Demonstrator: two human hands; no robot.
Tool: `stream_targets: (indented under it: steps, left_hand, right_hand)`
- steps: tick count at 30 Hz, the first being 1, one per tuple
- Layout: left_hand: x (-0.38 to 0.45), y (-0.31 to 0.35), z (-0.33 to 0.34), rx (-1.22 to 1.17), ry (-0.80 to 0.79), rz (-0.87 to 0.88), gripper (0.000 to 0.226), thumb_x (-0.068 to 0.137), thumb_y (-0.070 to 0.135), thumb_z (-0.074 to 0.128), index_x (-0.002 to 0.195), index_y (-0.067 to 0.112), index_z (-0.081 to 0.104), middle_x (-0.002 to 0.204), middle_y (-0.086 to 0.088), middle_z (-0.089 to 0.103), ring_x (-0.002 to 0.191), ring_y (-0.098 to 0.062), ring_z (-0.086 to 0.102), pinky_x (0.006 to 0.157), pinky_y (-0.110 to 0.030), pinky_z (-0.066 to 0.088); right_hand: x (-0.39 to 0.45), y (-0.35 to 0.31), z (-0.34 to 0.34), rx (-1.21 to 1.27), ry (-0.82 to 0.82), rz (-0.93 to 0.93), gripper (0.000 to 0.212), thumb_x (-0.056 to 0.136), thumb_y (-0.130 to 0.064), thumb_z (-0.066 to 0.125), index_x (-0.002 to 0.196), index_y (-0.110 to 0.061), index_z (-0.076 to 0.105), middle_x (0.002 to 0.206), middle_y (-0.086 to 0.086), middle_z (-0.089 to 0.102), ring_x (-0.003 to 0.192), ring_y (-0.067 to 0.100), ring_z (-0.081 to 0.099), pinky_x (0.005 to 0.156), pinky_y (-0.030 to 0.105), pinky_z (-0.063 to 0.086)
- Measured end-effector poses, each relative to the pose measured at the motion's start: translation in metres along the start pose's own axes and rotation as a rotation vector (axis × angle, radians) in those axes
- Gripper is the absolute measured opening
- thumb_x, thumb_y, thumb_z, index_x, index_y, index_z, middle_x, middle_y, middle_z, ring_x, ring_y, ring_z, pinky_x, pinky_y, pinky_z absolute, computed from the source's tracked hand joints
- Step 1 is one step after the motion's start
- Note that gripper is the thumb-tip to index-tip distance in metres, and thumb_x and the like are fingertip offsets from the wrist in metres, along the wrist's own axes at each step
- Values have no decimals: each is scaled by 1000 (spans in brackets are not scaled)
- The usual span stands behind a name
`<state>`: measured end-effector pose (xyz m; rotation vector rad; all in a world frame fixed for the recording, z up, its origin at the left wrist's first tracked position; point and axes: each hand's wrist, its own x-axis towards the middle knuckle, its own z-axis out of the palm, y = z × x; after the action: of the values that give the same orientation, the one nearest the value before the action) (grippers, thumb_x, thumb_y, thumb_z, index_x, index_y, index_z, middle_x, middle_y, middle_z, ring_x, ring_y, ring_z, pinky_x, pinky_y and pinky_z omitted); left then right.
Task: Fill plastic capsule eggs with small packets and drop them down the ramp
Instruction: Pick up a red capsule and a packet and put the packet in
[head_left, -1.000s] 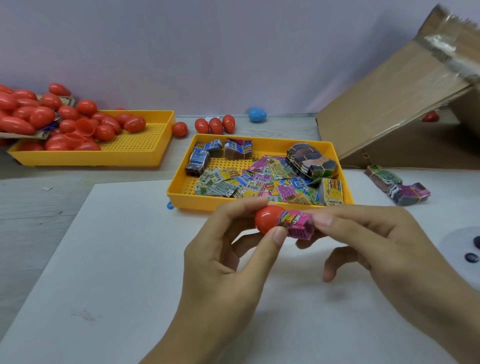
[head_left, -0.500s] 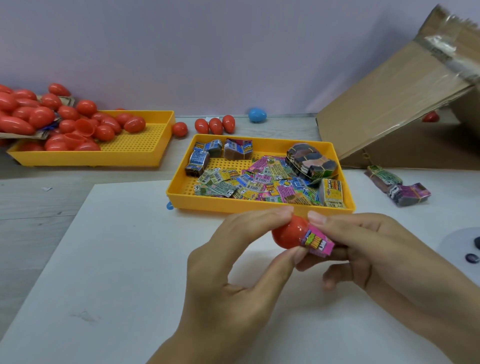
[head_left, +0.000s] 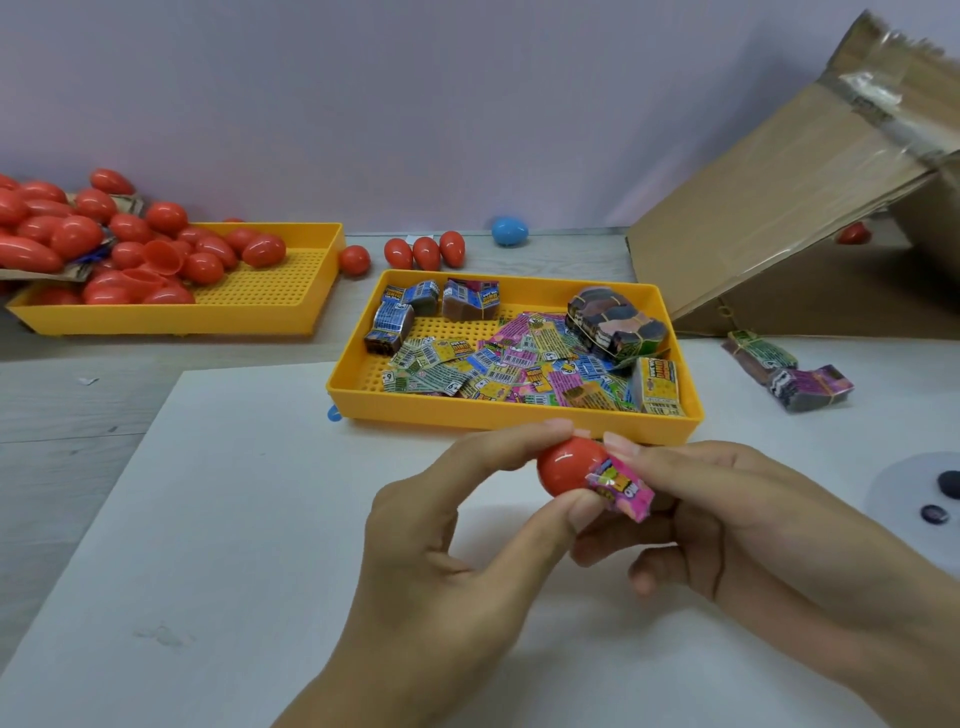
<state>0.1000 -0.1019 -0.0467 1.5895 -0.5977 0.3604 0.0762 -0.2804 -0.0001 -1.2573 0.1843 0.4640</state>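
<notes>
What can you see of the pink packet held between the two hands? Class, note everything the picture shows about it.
The pink packet is a small, flat, glossy wrapper, seemingly plastic film, printed with yellow and white lettering too small to read. It lies tilted, one end pushed into the open mouth of the red egg half, the other end sticking out to the lower right. The right hand pinches it; the left hand grips the egg half, its thumb tip against the packet's lower edge. It is held above the white sheet.
</notes>
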Motion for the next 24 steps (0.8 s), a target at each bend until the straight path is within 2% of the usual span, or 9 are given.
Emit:
stream_targets:
  steps: [4, 8, 10, 12, 17, 20, 24]
  left_hand:
    - [0, -2, -1, -15, -50, -62, 35, 85, 57, 68, 118, 45, 68, 107, 13, 74, 104, -23, 70, 89, -40, 57]
    - [0, -4, -1, -62, 11, -53, 34, 85, 55, 70, 117, 43, 70, 105, 10, 75, 100, -24, 72, 90, -43, 55]
    - [0, -5, 0, -46, 40, -42, 33, 86, 53, 70, 118, 46, 69, 106, 12, 75, 101, -24, 72, 89, -41, 56]
    - [-1, -6, 1, -29, 38, -37, 35, 87, 50, 70, 121, 44, 68, 108, 12, 74, 103, -22, 72, 90, -38, 56]
    - [0, -3, 1, 40, -12, 8, 36, 90, 47, 66, 123, 33, 67, 113, 22, 71, 106, -5, 69, 90, -15, 51]
    - [0, -1, 2, 51, -42, -1, 42, 91, 47, 64, 129, 31, 62, 115, 24, 71, 106, 0, 68, 89, -11, 49]
    - [-1, 1, 1, 16, -76, -45, 43, 89, 41, 66, 130, 29, 63, 116, 23, 71, 108, 0, 68, 90, -13, 49]
  right_hand:
    - [0, -1, 0, 13, -18, 32, 41, 70, -43, 71, 86, -6, 80, 86, 16, 76, 72, 22, 74, 46, 23, 52]
    - [1, -2, 0, 21, 9, 46, 36, 78, -42, 78, 92, -8, 80, 90, 19, 75, 73, 23, 74, 44, 25, 52]
    - [1, -2, -2, 29, 43, 55, 43, 75, -49, 79, 86, -8, 80, 87, 20, 74, 71, 25, 74, 42, 27, 51]
    - [0, -3, -3, 37, 10, 66, 52, 70, -57, 78, 87, -8, 79, 88, 21, 74, 72, 25, 74, 43, 27, 52]
    - [0, -4, -5, 82, -108, 87, 50, 72, -48, 75, 103, -8, 77, 98, 21, 75, 82, 26, 75, 49, 26, 56]
    - [0, -3, -7, 122, -136, 107, 48, 72, -44, 76, 104, -8, 77, 100, 22, 74, 83, 26, 76, 50, 26, 56]
    - [0, -2, -7, 197, -157, 145, 47, 71, -39, 77, 105, -6, 77, 98, 22, 74, 82, 27, 76, 50, 26, 57]
